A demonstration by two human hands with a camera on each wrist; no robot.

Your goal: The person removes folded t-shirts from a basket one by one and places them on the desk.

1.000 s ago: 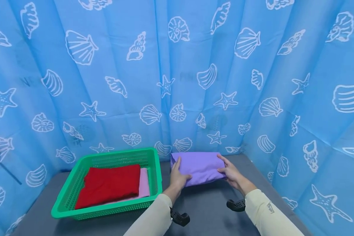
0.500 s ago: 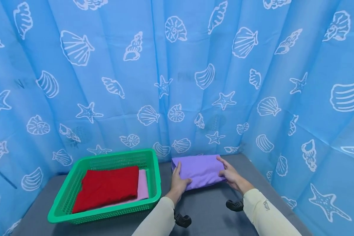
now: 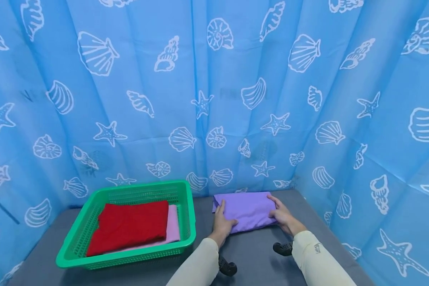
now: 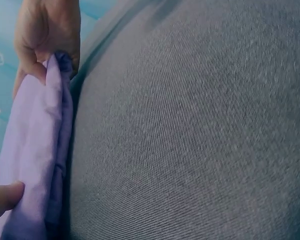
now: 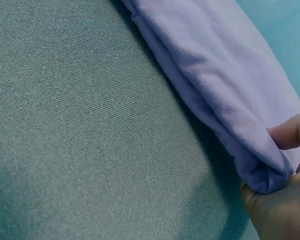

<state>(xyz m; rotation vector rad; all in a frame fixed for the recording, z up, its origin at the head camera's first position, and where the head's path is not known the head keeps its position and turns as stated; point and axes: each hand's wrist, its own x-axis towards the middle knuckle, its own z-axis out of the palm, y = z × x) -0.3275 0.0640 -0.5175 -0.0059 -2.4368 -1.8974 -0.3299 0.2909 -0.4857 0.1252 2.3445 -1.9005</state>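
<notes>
A folded purple cloth (image 3: 252,210) lies low at the back of the grey surface, its layered near edge showing in both wrist views. At its left end, my left hand (image 3: 223,225) holds it, the thumb (image 4: 9,196) pressing on the purple fabric; the rest of that hand is out of the left wrist view. My right hand (image 3: 284,216) grips the right end, with the thumb (image 5: 291,132) on top and other fingers underneath the fold.
Left of the cloth stands a green perforated basket (image 3: 62,250). In it a folded red cloth (image 3: 132,224) lies over a pink cloth (image 3: 173,226). A blue shell-print curtain (image 3: 221,111) hangs behind and at the sides of the grey-covered surface (image 3: 250,258).
Both hands have lowered the purple cloth toward the grey surface and shifted it slightly right and nearer. It now lies flatter. The basket and its cloths stay put; the head view shifts slightly.
</notes>
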